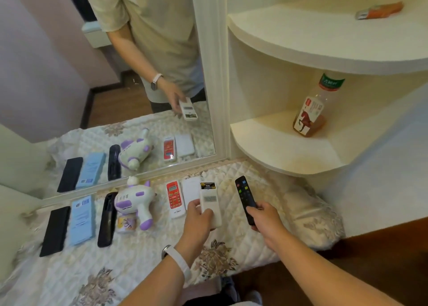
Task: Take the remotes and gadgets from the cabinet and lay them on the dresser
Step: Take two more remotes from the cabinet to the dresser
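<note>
My left hand [198, 220] grips a white remote [209, 200] face down, its open battery bay showing at the far end, just above the quilted dresser top [231, 254]. My right hand [266, 217] holds a black remote [245, 195] with coloured buttons, tilted over the cloth to the right. Laid in a row by the mirror are a red-and-white remote [174, 199], a white gadget [191, 191], a purple-and-white toy gun [135, 202], a black remote [107, 220], a light blue box [82, 220] and a flat black slab [54, 231].
A mirror [104, 74] stands behind the row and reflects it. To the right are rounded cream corner shelves [289, 164]; a bottle with amber drink [311, 111] stands on the lower one, an orange gadget [379, 10] lies on the upper. A small can [126, 223] sits under the toy.
</note>
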